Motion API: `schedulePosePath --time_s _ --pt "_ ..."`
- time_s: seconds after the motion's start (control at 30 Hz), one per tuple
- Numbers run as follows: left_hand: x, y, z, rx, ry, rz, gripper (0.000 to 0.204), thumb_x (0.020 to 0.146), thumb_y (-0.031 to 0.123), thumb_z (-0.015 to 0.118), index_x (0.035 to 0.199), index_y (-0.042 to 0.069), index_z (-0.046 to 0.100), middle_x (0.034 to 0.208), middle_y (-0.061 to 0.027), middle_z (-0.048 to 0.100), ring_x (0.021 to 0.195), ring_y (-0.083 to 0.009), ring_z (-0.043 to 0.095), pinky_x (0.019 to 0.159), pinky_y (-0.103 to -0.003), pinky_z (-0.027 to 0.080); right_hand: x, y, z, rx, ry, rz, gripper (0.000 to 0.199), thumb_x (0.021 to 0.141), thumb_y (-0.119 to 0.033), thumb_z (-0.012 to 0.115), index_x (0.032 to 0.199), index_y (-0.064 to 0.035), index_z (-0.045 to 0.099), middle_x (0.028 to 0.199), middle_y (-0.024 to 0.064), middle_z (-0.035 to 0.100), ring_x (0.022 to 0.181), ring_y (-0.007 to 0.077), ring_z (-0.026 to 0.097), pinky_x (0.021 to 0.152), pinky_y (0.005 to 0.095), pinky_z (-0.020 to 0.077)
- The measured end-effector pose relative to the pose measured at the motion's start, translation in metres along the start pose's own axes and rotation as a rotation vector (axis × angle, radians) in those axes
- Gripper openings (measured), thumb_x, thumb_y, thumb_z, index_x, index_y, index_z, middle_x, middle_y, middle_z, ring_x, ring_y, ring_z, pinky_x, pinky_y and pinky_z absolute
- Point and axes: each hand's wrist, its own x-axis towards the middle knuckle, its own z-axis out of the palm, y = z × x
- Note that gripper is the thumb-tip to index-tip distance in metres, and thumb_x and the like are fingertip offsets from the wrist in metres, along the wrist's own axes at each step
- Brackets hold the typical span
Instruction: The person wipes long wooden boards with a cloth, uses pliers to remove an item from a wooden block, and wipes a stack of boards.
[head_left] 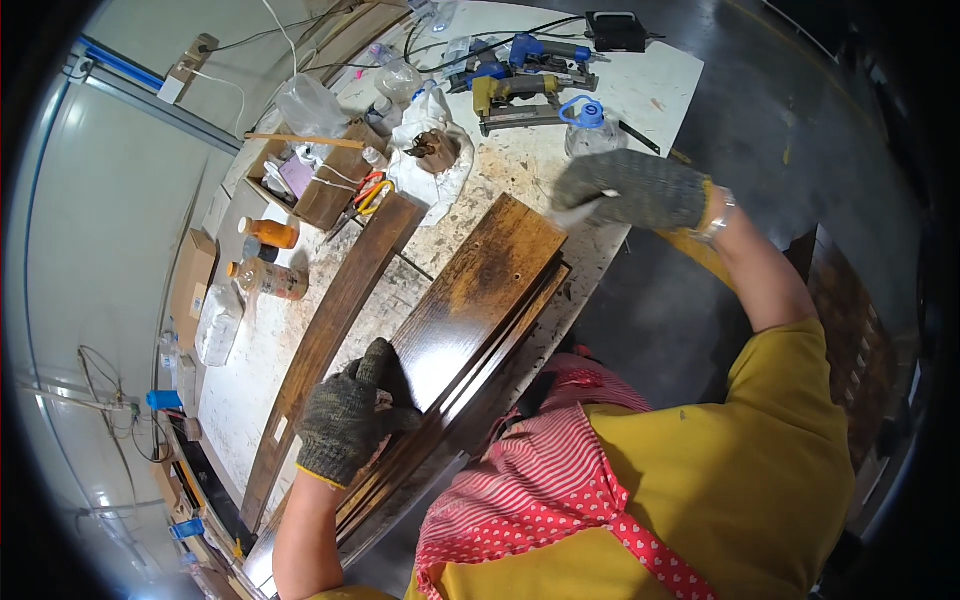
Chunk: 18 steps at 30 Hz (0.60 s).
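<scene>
My left hand, in a grey-green knit glove, presses on the near end of a dark stained wooden board lying on a stack of similar boards along the workbench's right edge. My right hand, also gloved, is closed on a small pale brush or stick whose tip touches the board's far end. The board's top shows a worn, lighter patch with two small holes.
A long dark wooden strip lies left of the boards on the stained white bench. Bottles, a cardboard box, a white rag bundle, a clear jug with a blue cap and nail guns crowd the far end.
</scene>
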Motion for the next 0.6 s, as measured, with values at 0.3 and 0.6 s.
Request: schedulePosePath --time_s 0.3,0.6 --pt "0.002 -0.004 0.000 -0.054 0.044 0.035 0.092 0.063 0.038 0.084 0.141 0.008 0.044 0.107 -0.0200 0.066 0.097 -0.0375 0.065 0.084 -0.044 0.051 -0.032 -0.027 0.023 0.142 0.289 0.156 0.038 0.091 -0.010 0.064 0.127 -0.0021 0.058 0.122 0.0113 0.064 0.108 0.0188 0.061 0.093 0.0296 0.0491" --pt "0.058 -0.074 -0.009 -0.080 0.601 0.093 0.021 0.087 0.018 0.066 0.104 0.008 0.071 0.094 -0.0149 0.072 0.087 -0.0292 0.070 0.077 -0.037 0.054 -0.048 0.033 0.060 0.969 0.532 0.342 0.039 0.094 -0.008 0.060 0.131 0.0030 0.050 0.123 0.0121 0.058 0.107 0.0206 0.061 0.086 0.0320 0.0540"
